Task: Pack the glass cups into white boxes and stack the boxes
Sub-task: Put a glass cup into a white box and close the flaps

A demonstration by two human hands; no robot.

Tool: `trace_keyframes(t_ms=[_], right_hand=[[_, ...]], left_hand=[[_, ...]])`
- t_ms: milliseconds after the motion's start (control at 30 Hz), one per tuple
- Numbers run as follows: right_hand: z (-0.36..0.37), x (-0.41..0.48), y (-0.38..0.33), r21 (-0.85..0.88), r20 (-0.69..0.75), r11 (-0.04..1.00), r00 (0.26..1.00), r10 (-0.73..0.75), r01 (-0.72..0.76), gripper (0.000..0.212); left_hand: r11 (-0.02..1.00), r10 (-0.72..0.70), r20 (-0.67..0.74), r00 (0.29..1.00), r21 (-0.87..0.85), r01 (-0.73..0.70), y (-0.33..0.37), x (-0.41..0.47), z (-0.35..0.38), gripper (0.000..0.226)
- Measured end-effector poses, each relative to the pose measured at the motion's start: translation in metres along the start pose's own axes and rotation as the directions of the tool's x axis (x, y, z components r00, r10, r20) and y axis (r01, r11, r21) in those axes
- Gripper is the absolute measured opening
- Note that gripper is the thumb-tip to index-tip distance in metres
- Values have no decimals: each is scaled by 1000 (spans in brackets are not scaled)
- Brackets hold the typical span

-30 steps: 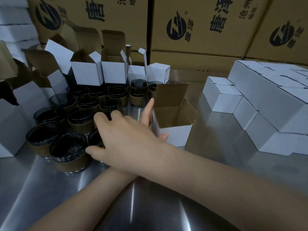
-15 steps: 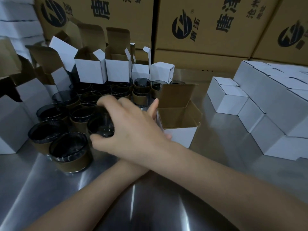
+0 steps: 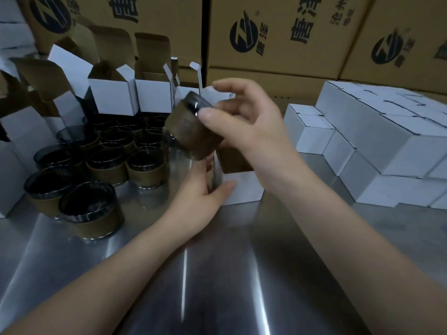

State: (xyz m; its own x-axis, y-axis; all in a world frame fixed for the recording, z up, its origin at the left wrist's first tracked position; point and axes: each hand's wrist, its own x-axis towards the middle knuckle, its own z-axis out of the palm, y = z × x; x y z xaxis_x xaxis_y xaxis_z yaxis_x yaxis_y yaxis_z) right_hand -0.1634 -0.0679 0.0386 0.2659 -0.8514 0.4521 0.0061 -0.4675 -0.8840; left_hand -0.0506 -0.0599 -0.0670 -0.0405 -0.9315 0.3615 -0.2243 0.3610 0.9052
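Note:
My right hand (image 3: 244, 126) grips a dark glass cup (image 3: 191, 131) with a brown paper sleeve, tilted in the air above the open white box (image 3: 244, 189) in the middle of the steel table. My left hand (image 3: 200, 199) holds that box by its left front corner, thumb on the front face. Several more sleeved glass cups (image 3: 106, 165) stand clustered at the left. A block of closed white boxes (image 3: 387, 151) is stacked at the right.
Several open white boxes (image 3: 113, 97) with raised flaps stand behind and left of the cups. Large brown printed cartons (image 3: 278, 35) form a wall at the back. Bare steel table (image 3: 217, 274) lies in front of me.
My right hand took a cup out of the cluster, lifted it and carried it right, over the open box. My left hand stayed on the box.

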Motion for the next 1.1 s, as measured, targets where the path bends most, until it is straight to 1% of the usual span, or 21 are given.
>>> trace_keyframes(t_ms=[33, 100, 167, 367, 467, 600, 667, 833, 1000, 1100], right_hand=[[-5, 1, 1, 46, -12, 999, 1000, 16, -15, 39], [-12, 2, 3, 120, -30, 993, 999, 23, -19, 38], [-18, 1, 6, 126, -61, 992, 998, 3, 5, 36], [-30, -5, 15, 153, -143, 986, 988, -50, 72, 39], [-36, -7, 19, 167, -118, 980, 989, -88, 107, 37], [-41, -7, 22, 117, -61, 977, 983, -171, 177, 36], [-42, -7, 24, 93, -52, 977, 981, -186, 190, 37], [-47, -8, 26, 15, -51, 984, 983, -177, 177, 39], [-53, -7, 26, -128, -60, 980, 985, -163, 154, 37], [-57, -7, 25, -173, -37, 975, 989, -146, 138, 38]], left_hand=[[999, 32, 16, 999, -4, -32, 0, 1, -1, 53], [999, 51, 39, 998, -5, -51, 0, 1, -4, 65], [999, 44, 58, 997, 1, -44, -2, 2, -6, 72], [999, 34, 78, 996, 14, -35, -1, 1, -11, 76], [999, 26, 73, 997, 16, -27, 0, 2, -11, 74], [1000, 15, 80, 997, 9, -16, -1, 5, -11, 73], [1000, 16, 84, 996, 12, -17, -1, 6, -12, 74], [999, 26, 86, 996, 22, -28, 1, 8, -14, 75], [998, 25, 94, 995, 60, -31, 2, 8, -16, 76], [996, 25, 93, 995, 78, -33, 4, 8, -17, 76]])
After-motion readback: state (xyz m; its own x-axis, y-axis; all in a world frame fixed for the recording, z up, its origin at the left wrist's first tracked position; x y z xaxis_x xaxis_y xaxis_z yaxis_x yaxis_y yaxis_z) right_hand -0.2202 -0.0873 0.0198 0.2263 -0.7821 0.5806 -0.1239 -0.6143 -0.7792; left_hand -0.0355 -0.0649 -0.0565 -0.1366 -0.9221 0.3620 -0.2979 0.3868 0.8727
